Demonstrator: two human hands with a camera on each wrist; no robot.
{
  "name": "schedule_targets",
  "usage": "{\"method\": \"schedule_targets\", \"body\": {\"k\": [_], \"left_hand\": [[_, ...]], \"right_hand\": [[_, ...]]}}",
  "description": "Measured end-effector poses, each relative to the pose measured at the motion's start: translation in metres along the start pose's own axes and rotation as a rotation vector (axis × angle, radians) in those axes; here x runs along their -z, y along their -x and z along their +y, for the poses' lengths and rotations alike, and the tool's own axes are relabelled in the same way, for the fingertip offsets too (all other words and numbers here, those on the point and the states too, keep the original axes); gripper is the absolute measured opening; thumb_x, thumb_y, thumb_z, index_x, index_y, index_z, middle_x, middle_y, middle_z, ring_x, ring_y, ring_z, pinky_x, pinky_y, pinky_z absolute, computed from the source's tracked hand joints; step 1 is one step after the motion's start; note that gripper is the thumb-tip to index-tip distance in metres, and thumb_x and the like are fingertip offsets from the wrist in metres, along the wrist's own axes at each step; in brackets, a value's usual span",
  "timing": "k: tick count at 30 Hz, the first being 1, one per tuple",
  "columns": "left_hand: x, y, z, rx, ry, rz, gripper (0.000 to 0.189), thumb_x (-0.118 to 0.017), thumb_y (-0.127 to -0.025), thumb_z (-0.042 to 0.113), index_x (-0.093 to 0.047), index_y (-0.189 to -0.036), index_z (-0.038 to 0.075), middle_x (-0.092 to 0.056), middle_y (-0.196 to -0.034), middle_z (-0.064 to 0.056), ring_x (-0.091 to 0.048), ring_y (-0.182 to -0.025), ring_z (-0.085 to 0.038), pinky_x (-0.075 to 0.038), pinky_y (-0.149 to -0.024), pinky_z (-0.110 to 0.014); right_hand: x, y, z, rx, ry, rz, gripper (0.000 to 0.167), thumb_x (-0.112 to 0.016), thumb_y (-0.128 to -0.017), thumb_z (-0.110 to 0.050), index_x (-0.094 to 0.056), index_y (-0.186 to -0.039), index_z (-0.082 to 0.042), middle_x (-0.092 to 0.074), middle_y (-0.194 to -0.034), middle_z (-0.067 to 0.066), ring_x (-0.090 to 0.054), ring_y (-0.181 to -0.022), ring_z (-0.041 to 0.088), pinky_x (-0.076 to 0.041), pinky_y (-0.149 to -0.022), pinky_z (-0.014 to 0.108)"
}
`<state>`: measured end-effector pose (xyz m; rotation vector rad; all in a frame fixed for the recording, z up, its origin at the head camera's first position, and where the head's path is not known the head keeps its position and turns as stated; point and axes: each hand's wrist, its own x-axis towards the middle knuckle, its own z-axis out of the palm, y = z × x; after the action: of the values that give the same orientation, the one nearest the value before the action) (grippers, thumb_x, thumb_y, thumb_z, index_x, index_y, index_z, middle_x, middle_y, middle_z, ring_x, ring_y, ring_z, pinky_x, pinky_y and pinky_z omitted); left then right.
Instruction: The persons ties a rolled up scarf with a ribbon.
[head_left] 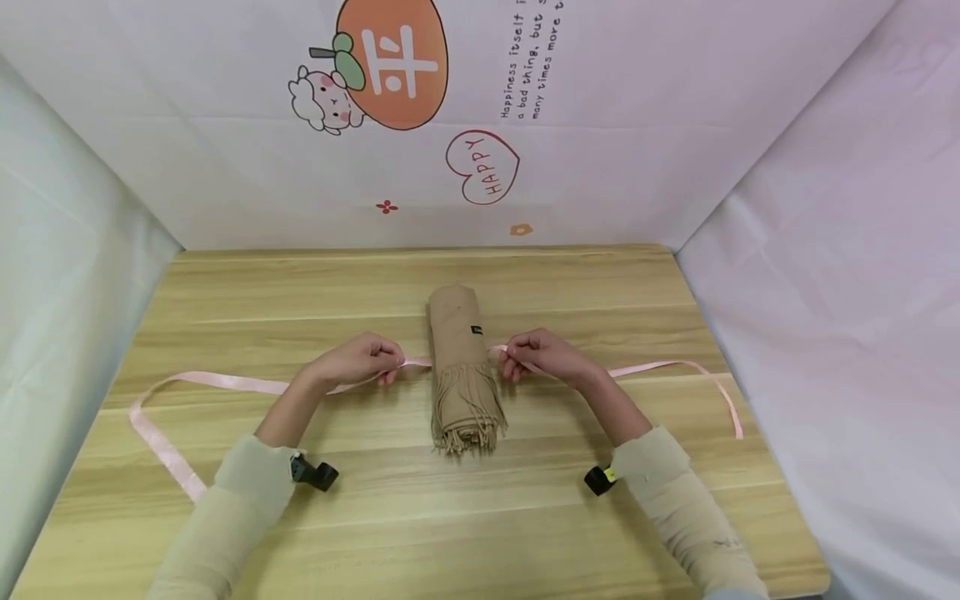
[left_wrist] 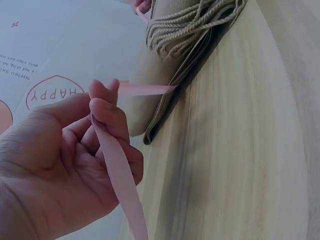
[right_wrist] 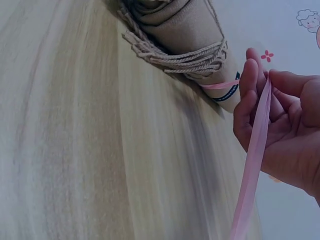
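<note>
A rolled beige scarf (head_left: 456, 337) with a fringed near end lies lengthwise in the middle of the table. One pink ribbon (head_left: 236, 382) runs out from under both sides of it. To the left of the roll, my left hand (head_left: 360, 360) pinches the ribbon between thumb and fingers, and the loose end trails past the wrist. On the other side my right hand (head_left: 549, 354) pinches the ribbon in the same way. Both wrist views show the ribbon passing from the fingertips to the scarf's underside. The stretch beneath the scarf is hidden.
The wooden table (head_left: 450, 533) meets a white printed backdrop (head_left: 637, 150) at its far edge, with white cloth at both sides. The ribbon's right tail (head_left: 705, 371) curves toward the table's right edge. A small black camera (head_left: 315, 473) sits on each wrist.
</note>
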<state>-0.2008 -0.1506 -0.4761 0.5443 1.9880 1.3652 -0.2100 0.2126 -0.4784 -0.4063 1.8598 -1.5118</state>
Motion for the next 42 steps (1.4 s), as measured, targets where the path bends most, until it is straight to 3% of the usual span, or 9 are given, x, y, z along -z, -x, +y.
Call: {"method": "schedule_targets", "body": {"k": [5,10,17,20,25,30,33,37,42], "left_hand": [[-0.004,-0.007,0.007,-0.032,0.04,0.062,0.029,-0.046,-0.105,0.008,-0.063,-0.108,-0.015,-0.063,-0.083,-0.018,-0.059,-0.073,-0.017,-0.054,-0.071,-0.036],[-0.009,-0.014,0.014,-0.055,0.041,0.119,0.029,-0.049,-0.104,0.009,-0.064,-0.111,-0.015,-0.064,-0.094,-0.028,-0.061,-0.078,-0.018,-0.055,-0.074,-0.033],[-0.016,-0.019,0.022,-0.044,0.075,0.168,0.03,-0.051,-0.104,0.01,-0.063,-0.108,-0.017,-0.062,-0.101,-0.027,-0.061,-0.085,-0.022,-0.057,-0.079,-0.032],[-0.017,-0.02,0.025,-0.047,0.073,0.216,0.029,-0.053,-0.103,0.011,-0.063,-0.104,-0.016,-0.064,-0.095,-0.021,-0.06,-0.082,-0.024,-0.056,-0.074,-0.031],[-0.018,-0.02,0.031,-0.041,0.086,0.282,0.028,-0.053,-0.103,0.011,-0.064,-0.1,-0.014,-0.063,-0.09,-0.02,-0.057,-0.078,-0.02,-0.055,-0.072,-0.033],[-0.023,-0.02,0.039,-0.022,0.117,0.299,0.027,-0.058,-0.102,0.015,-0.069,-0.115,-0.006,-0.068,-0.11,-0.025,-0.061,-0.082,-0.014,-0.056,-0.076,-0.029],[-0.026,-0.022,0.041,-0.035,0.147,0.334,0.029,-0.063,-0.099,0.018,-0.07,-0.118,-0.003,-0.069,-0.086,-0.012,-0.053,-0.063,-0.006,-0.047,-0.059,-0.02],[-0.032,-0.026,0.045,-0.061,0.16,0.415,0.026,-0.065,-0.098,0.017,-0.073,-0.111,-0.004,-0.05,-0.062,-0.002,-0.037,-0.05,-0.007,-0.031,-0.048,-0.02],[-0.043,-0.033,0.053,-0.035,0.209,0.477,0.025,-0.066,-0.096,0.01,-0.07,-0.114,-0.007,-0.069,-0.093,-0.024,-0.06,-0.07,-0.013,-0.048,-0.058,-0.017]], "right_hand": [[-0.001,0.001,-0.005,0.051,0.028,0.06,0.035,-0.046,-0.106,-0.012,-0.058,-0.117,0.02,-0.068,-0.094,0.015,-0.065,-0.088,0.023,-0.056,-0.086,0.042],[-0.006,0.002,-0.011,0.07,-0.018,0.093,0.033,-0.051,-0.104,-0.009,-0.06,-0.12,0.018,-0.064,-0.116,0.029,-0.062,-0.085,0.013,-0.054,-0.078,0.026],[-0.011,0.0,-0.016,0.046,-0.037,0.15,0.03,-0.054,-0.103,-0.011,-0.064,-0.121,0.012,-0.059,-0.074,-0.006,-0.035,-0.055,0.003,-0.032,-0.052,0.018],[-0.015,-0.002,-0.018,0.039,-0.019,0.182,0.029,-0.055,-0.103,-0.014,-0.067,-0.118,0.008,-0.061,-0.078,0.003,-0.034,-0.056,0.006,-0.03,-0.052,0.02],[-0.02,-0.006,-0.02,0.053,-0.08,0.203,0.029,-0.057,-0.102,-0.013,-0.065,-0.117,0.01,-0.067,-0.114,0.016,-0.052,-0.077,0.006,-0.046,-0.067,0.018],[-0.025,-0.008,-0.023,0.098,-0.238,0.219,0.032,-0.055,-0.101,-0.004,-0.055,-0.122,0.021,-0.069,-0.101,0.005,-0.063,-0.087,0.006,-0.054,-0.078,0.018],[-0.028,-0.01,-0.025,0.131,-0.298,0.271,0.035,-0.055,-0.1,-0.002,-0.052,-0.126,0.021,-0.072,-0.096,0.004,-0.064,-0.085,0.007,-0.055,-0.075,0.016],[-0.034,-0.013,-0.028,0.142,-0.325,0.38,0.035,-0.061,-0.098,-0.006,-0.058,-0.126,0.015,-0.073,-0.106,0.015,-0.066,-0.091,0.012,-0.056,-0.079,0.021],[-0.043,-0.019,-0.031,0.131,-0.35,0.454,0.034,-0.061,-0.097,-0.001,-0.058,-0.127,0.014,-0.062,-0.131,0.025,-0.064,-0.12,0.021,-0.051,-0.102,0.027]]}}
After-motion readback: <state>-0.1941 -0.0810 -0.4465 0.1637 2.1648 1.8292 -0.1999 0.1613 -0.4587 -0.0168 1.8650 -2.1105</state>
